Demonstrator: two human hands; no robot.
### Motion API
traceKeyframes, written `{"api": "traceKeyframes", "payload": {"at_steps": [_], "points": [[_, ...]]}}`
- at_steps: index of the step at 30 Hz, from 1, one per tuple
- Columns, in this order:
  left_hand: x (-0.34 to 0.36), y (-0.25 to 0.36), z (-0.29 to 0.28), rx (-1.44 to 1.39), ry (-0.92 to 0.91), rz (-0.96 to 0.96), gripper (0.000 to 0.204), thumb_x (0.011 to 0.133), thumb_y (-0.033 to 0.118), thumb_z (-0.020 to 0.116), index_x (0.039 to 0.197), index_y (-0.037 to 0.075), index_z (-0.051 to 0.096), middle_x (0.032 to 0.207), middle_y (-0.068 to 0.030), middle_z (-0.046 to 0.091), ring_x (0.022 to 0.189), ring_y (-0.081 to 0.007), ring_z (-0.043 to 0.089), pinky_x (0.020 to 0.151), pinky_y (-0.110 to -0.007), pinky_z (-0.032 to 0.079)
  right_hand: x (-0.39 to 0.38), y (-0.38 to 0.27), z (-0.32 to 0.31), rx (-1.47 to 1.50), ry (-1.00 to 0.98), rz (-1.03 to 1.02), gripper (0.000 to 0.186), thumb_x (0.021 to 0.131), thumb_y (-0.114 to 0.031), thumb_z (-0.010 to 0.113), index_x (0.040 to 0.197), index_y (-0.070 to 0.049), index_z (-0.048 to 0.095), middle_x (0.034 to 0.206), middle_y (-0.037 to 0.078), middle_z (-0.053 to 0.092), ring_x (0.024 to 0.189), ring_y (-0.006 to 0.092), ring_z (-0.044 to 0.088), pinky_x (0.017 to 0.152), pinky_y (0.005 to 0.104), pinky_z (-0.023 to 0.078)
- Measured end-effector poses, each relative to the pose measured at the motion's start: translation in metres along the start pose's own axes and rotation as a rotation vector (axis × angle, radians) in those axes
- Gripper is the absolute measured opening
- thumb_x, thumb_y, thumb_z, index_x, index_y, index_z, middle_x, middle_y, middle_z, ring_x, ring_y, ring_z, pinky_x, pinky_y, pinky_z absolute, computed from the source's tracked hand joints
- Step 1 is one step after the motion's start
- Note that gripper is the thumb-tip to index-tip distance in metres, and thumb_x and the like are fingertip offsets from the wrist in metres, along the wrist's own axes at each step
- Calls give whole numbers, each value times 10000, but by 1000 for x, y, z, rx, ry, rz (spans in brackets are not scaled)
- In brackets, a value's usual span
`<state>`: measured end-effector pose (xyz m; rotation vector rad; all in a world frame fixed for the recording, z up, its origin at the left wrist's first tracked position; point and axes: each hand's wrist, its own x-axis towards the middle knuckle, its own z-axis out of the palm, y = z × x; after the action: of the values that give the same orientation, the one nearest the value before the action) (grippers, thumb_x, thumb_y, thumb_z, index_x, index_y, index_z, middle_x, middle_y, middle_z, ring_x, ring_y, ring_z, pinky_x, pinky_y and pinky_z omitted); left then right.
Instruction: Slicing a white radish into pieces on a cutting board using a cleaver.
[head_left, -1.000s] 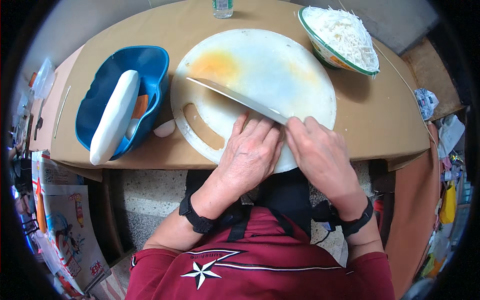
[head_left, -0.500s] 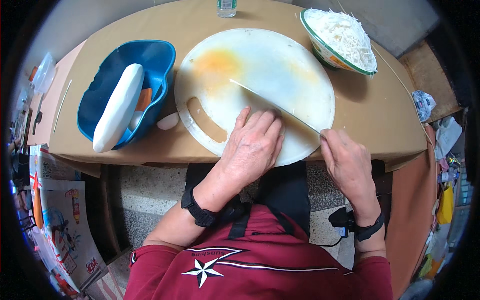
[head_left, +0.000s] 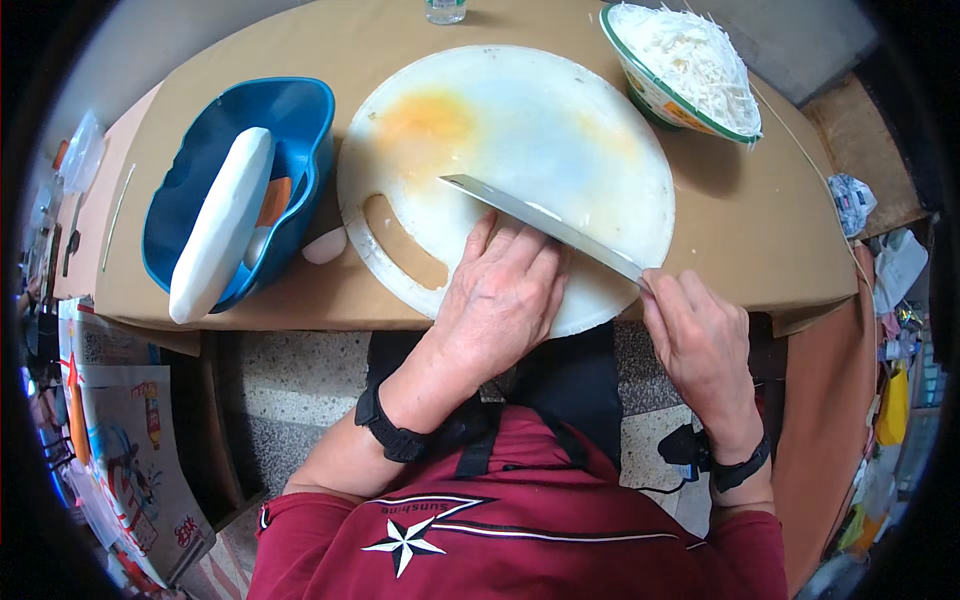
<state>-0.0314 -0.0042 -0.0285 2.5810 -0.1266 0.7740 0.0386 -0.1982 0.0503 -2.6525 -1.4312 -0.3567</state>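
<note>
My right hand [head_left: 695, 335] is wrapped round the handle of a knife [head_left: 540, 222], its broad blade slanting up and left across the cutting board. The flat of the blade shows, and its edge lies along the fingertips of my left hand [head_left: 505, 285]. Those fingers are bent and pressed down over the near part of the round white cutting board [head_left: 520, 100]; whatever lies beneath them is hidden. Orange and yellow stains mark the board's surface. A long peeled white radish [head_left: 225, 220] leans in a blue basin [head_left: 185, 190] on the left.
At the far right, a green-rimmed bowl [head_left: 655, 88] is heaped with white shreds [head_left: 685, 60]. A pale cut piece [head_left: 325, 246] rests between basin and board. An orange-brown piece [head_left: 275, 202] lies in the basin. A clear bottle [head_left: 445, 10] stands at the back.
The knife has tilted so that its flat faces up, and its tip has moved a little left. My left hand stays pressed down. The whole view has shifted slightly.
</note>
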Motion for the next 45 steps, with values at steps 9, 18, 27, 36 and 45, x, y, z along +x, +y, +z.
{"api": "traceKeyframes", "payload": {"at_steps": [9, 18, 27, 36, 45], "points": [[2, 2, -2, -50, 10, -2, 266, 808, 83, 664, 1056, -9, 641, 1054, -167, 599, 1079, -338, 566, 1069, -478, 354, 19, -12, 16, -11, 5, -66, 114, 854, -130, 627, 934, -75, 567, 745, 97, 524, 669, 259, 629, 576, 385, 522], [5, 1, -1, -77, 30, -17, 248, 814, 82, 655, 1046, -5, 634, 1031, -162, 590, 1058, -336, 567, 1048, -465, 374, 34, -15, 23, -10, 33, -76, 92, 877, -128, 598, 908, -66, 537, 758, 117, 544, 672, 279, 650, 559, 407, 534], [-4, 5, -3, 4, -24, -70, 347, 858, 117, 652, 1185, 27, 583, 1187, -141, 577, 1170, -329, 555, 1044, -518, 378, 12, 11, 12, -26, 92, 41, 90, 915, -147, 598, 893, -73, 552, 721, 127, 558, 651, 308, 645, 556, 426, 529], [2, 1, -4, -50, 2, -35, 301, 847, 109, 658, 1124, 4, 607, 1138, -162, 581, 1060, -343, 572, 1001, -476, 420, 19, 20, -6, -13, 274, 111, 101, 909, -163, 623, 992, -105, 616, 777, 125, 573, 688, 335, 633, 591, 433, 508], [-1, 0, 2, -54, 40, -7, 203, 821, 82, 639, 1000, -13, 621, 1074, -177, 570, 1062, -347, 547, 1005, -457, 405, -3, -1, 5, 26, 63, 13, 137, 873, -167, 666, 978, -92, 623, 779, 92, 560, 688, 278, 643, 583, 405, 515]]}}
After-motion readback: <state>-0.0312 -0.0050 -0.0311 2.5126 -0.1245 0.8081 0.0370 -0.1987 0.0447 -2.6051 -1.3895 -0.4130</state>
